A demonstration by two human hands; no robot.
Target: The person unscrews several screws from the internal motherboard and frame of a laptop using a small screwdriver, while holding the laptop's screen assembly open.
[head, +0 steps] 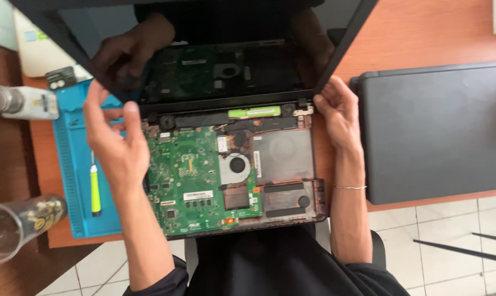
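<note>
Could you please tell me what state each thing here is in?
Open laptop: keyboard cover off, green board exposed.
Screen: dark, tilted up.
Second laptop: lid closed.
Screwdriver: lying on the blue mat.
Glass jar: on its side.
Left hand: open, at the screen's corner.
Right hand: gripping the screen's edge.

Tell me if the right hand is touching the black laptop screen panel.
Touching. The head view shows the right hand with its fingertips pressed against the lower corner edge of the black laptop screen panel, no gap visible.
</note>
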